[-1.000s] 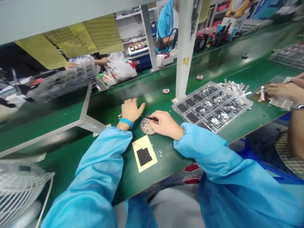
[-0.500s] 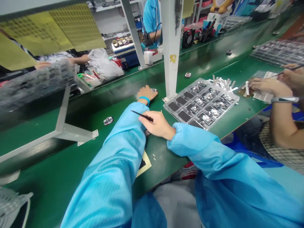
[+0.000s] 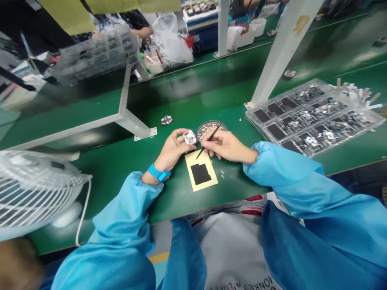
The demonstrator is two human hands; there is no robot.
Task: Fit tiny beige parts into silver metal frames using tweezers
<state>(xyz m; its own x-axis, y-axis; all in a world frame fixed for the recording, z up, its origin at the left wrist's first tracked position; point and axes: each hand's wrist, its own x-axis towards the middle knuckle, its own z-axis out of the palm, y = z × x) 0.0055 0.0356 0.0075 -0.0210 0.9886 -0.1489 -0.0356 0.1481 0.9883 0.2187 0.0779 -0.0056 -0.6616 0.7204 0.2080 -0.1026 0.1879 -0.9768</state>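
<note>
My left hand (image 3: 174,151) holds a small pale device (image 3: 190,137) between thumb and fingers, above the green bench. In my right hand (image 3: 222,145) are dark tweezers (image 3: 208,141), their tip pointing down and left over a yellow sheet (image 3: 205,186). That sheet lies flat between my hands and bears a black patch (image 3: 200,174) with a stepped edge. Behind the right fingers sits a round patterned dish (image 3: 206,127), partly covered by them. A few tiny white bits (image 3: 223,174) lie right of the sheet.
A clear compartment tray (image 3: 313,117) of small parts is at the right, with white strips (image 3: 356,93) at its far corner. Another small device (image 3: 166,120) lies behind my left hand. A white post (image 3: 281,52), a shelf leg (image 3: 136,123) and a fan (image 3: 39,189) stand around.
My left hand has come back from the far side of the bench with the device. The view has swung left, uncovering the yellow sheet and round dish. My right hand still holds the tweezers.
</note>
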